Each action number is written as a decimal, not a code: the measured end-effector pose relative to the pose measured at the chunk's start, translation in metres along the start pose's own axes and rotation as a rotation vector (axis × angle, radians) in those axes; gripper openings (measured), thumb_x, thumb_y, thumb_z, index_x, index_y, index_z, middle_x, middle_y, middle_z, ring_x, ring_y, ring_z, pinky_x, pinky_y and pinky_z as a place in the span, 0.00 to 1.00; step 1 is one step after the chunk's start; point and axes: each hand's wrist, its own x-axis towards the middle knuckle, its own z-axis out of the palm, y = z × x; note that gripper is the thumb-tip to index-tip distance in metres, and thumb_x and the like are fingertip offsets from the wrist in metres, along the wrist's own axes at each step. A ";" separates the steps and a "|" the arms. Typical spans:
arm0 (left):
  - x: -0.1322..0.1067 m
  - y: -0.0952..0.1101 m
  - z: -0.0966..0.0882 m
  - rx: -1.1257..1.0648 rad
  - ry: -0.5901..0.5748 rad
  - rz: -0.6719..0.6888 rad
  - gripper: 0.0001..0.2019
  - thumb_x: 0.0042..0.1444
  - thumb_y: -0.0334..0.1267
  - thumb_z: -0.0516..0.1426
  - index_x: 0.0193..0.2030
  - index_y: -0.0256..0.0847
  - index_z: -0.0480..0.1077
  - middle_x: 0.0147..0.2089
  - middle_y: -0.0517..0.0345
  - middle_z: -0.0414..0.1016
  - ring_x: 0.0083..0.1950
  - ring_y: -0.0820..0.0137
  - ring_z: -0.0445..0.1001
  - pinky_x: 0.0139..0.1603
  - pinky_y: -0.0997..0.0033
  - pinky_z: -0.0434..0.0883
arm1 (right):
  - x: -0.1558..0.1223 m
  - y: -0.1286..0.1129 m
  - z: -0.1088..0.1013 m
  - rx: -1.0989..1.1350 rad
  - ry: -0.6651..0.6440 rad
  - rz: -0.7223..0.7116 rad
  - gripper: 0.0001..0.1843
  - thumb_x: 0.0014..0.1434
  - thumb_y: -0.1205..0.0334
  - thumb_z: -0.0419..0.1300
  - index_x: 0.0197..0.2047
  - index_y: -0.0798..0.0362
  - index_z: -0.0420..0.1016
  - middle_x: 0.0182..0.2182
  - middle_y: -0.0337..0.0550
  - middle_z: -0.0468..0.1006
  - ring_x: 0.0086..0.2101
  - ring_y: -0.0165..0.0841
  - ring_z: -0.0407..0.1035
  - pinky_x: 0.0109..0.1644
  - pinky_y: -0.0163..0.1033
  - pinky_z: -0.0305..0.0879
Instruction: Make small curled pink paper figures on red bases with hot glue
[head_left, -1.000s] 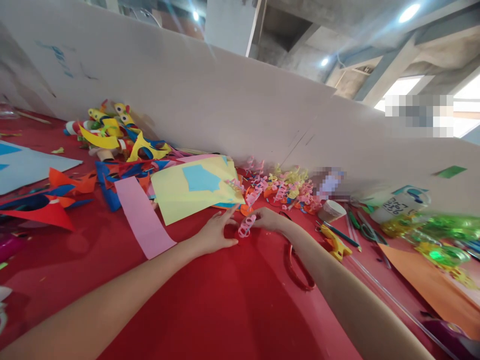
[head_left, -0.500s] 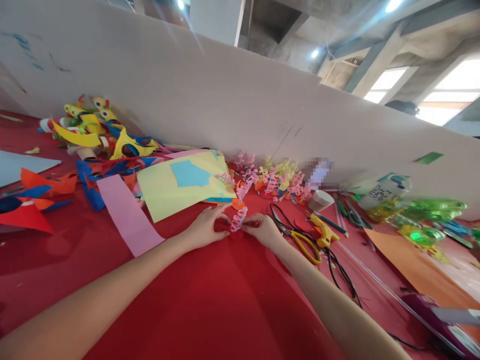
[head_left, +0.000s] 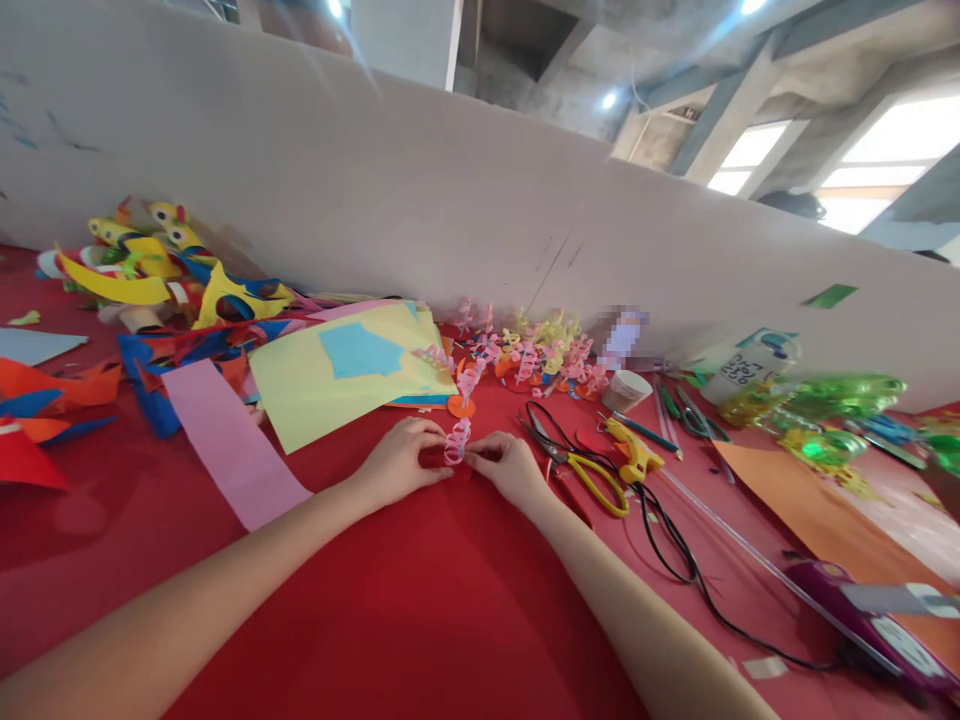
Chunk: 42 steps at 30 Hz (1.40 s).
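Observation:
Between my two hands stands a small pink paper spiral [head_left: 456, 441], held just above the red tabletop. My left hand [head_left: 399, 462] is curled, its thumb and fingertips closed on the spiral's left side. From the right, my right hand [head_left: 510, 470] pinches the spiral low down; its fingertips partly hide the base. Just behind is another pink spiral on an orange paper disc [head_left: 462, 406]. Farther back, a cluster of pink and yellow paper spirals [head_left: 551, 350] sits against the white partition.
Yellow-handled scissors [head_left: 598, 484] and a yellow glue gun [head_left: 634, 450] with a black cable lie right of my hands. On the left are a pink paper strip [head_left: 232, 440], yellow sheets [head_left: 300, 390] and cut-paper pieces. Orange paper [head_left: 810, 500] and a purple tool [head_left: 855, 610] lie far right.
The whole view has shifted, so things appear slightly farther left. Both hands stay at the pink spiral with nearly the same grip.

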 end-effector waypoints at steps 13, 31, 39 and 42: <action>0.008 -0.001 -0.008 -0.036 -0.061 0.023 0.07 0.48 0.41 0.61 0.35 0.46 0.78 0.44 0.53 0.75 0.47 0.60 0.70 0.51 0.61 0.64 | 0.000 0.001 0.001 -0.031 -0.024 -0.033 0.04 0.50 0.64 0.64 0.31 0.50 0.81 0.29 0.42 0.79 0.31 0.34 0.71 0.36 0.37 0.64; 0.011 0.028 -0.006 -0.918 0.066 -0.467 0.15 0.43 0.38 0.63 0.40 0.40 0.73 0.45 0.53 0.77 0.48 0.62 0.73 0.53 0.59 0.66 | 0.004 -0.019 -0.010 -0.007 0.234 -0.054 0.02 0.49 0.63 0.63 0.28 0.52 0.78 0.29 0.42 0.77 0.33 0.34 0.68 0.42 0.40 0.61; 0.007 0.056 -0.010 -1.187 0.114 -0.664 0.11 0.40 0.34 0.64 0.34 0.39 0.76 0.40 0.55 0.78 0.48 0.63 0.73 0.51 0.64 0.67 | 0.001 -0.024 -0.010 0.026 0.206 -0.060 0.06 0.51 0.62 0.61 0.32 0.52 0.79 0.29 0.43 0.76 0.33 0.34 0.66 0.40 0.39 0.61; 0.006 0.057 -0.009 -1.179 0.176 -0.645 0.13 0.39 0.35 0.65 0.35 0.39 0.76 0.40 0.55 0.79 0.48 0.63 0.73 0.51 0.63 0.67 | 0.000 -0.027 -0.009 0.028 0.214 -0.067 0.06 0.51 0.62 0.61 0.31 0.52 0.79 0.29 0.43 0.76 0.33 0.34 0.66 0.40 0.39 0.61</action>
